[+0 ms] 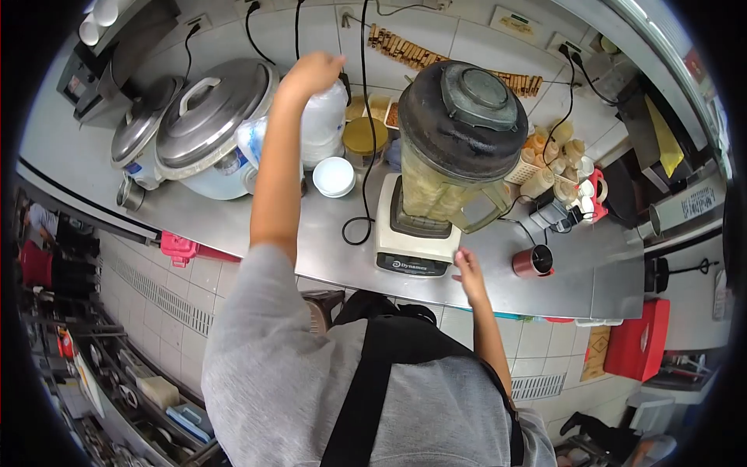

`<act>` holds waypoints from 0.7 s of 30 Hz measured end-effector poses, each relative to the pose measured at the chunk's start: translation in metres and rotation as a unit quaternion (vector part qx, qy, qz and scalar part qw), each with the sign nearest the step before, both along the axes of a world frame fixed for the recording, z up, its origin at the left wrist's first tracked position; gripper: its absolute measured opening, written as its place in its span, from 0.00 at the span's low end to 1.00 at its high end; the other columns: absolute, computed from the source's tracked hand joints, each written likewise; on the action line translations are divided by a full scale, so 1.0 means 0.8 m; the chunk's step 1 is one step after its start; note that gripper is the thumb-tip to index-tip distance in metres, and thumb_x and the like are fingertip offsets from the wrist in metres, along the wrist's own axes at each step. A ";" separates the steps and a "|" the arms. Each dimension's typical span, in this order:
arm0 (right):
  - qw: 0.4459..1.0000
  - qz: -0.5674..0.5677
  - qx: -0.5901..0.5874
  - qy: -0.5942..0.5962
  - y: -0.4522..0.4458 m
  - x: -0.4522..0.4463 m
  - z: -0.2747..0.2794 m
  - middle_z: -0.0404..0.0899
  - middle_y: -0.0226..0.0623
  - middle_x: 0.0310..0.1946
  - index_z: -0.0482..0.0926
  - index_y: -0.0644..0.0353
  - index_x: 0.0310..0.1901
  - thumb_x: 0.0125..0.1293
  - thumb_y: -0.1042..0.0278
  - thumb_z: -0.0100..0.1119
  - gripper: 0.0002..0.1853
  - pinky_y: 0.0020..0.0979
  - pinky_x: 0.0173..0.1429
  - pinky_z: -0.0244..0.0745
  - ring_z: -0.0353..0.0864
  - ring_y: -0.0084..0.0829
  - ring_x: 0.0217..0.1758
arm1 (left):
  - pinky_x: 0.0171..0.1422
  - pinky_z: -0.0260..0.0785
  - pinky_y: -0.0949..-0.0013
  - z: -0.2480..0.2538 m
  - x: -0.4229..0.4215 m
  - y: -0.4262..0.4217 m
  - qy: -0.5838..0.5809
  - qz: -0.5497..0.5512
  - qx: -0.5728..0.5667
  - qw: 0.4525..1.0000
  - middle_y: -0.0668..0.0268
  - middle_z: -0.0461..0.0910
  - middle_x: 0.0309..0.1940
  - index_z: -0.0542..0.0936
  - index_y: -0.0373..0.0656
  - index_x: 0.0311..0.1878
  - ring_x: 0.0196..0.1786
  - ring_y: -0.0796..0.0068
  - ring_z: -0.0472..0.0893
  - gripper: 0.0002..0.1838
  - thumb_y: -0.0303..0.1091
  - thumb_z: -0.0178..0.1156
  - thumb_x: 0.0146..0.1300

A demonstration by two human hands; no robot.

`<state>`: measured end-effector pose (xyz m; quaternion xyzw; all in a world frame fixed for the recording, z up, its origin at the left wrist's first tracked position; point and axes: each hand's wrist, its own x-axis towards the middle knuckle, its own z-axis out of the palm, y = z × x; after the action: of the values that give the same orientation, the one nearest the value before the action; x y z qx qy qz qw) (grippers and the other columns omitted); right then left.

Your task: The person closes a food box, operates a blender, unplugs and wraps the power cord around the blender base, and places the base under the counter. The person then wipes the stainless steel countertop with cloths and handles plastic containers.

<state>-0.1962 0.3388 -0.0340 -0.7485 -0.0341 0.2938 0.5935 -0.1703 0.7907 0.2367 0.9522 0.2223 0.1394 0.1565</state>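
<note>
My left hand [315, 74] is raised over the back of the counter, above a stack of clear plastic containers [323, 124]; its fingers point right and what they hold, if anything, is hidden. By the lower right corner of the white blender base [416, 249] is my right hand [468, 274], fingers apart, with nothing in it. On the base stands a large blender jar [436, 191] with pale chunky contents, its black lid [475, 109] on top. White bowls [334, 177] sit left of the blender, beside a tub with a yellow lid [364, 136].
Two lidded metal pots [214, 117] stand on the left of the steel counter [311, 241]. A red mug [532, 261] is right of the blender, with squeeze bottles [538, 184] behind. Black cords hang down the wall. A red box [636, 340] is beyond the right edge.
</note>
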 end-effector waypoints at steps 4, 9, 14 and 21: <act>0.994 0.041 0.045 -0.089 0.011 -0.027 -0.034 0.60 0.50 0.62 0.53 0.67 0.67 0.64 0.53 0.57 0.38 0.38 0.64 0.61 0.62 0.44 0.64 | 0.40 0.71 0.69 0.098 -0.115 -0.169 -0.344 -0.237 -0.007 0.909 0.58 0.82 0.28 0.81 0.38 0.41 0.32 0.67 0.80 0.21 0.48 0.53 0.64; 0.968 0.091 0.047 -0.229 0.032 -0.024 -0.040 0.51 0.59 0.66 0.43 0.71 0.68 0.62 0.55 0.59 0.45 0.38 0.72 0.45 0.49 0.47 0.71 | 0.53 0.66 0.66 0.170 -0.071 -0.257 -0.192 -0.335 0.071 0.920 0.53 0.80 0.39 0.82 0.39 0.44 0.48 0.63 0.77 0.32 0.63 0.52 0.57; 0.966 0.066 0.056 -0.242 0.033 -0.029 -0.053 0.48 0.60 0.67 0.40 0.71 0.69 0.62 0.55 0.58 0.46 0.39 0.72 0.44 0.48 0.49 0.71 | 0.53 0.69 0.59 0.107 0.021 -0.271 -0.026 -0.184 0.048 0.981 0.54 0.81 0.44 0.83 0.45 0.43 0.49 0.56 0.79 0.41 0.75 0.48 0.47; 0.944 -0.008 0.078 -0.321 0.025 0.018 -0.028 0.32 0.53 0.72 0.34 0.68 0.70 0.68 0.42 0.39 0.44 0.41 0.75 0.34 0.36 0.48 0.75 | 0.55 0.69 0.61 0.107 0.019 -0.270 -0.033 -0.192 0.030 0.980 0.54 0.81 0.46 0.82 0.44 0.46 0.51 0.56 0.79 0.41 0.73 0.53 0.44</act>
<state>-0.1821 0.3588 -0.0562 -0.7545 -0.2392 0.0298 0.6104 -0.1550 0.5748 0.3224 0.9763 0.0264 0.1443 0.1590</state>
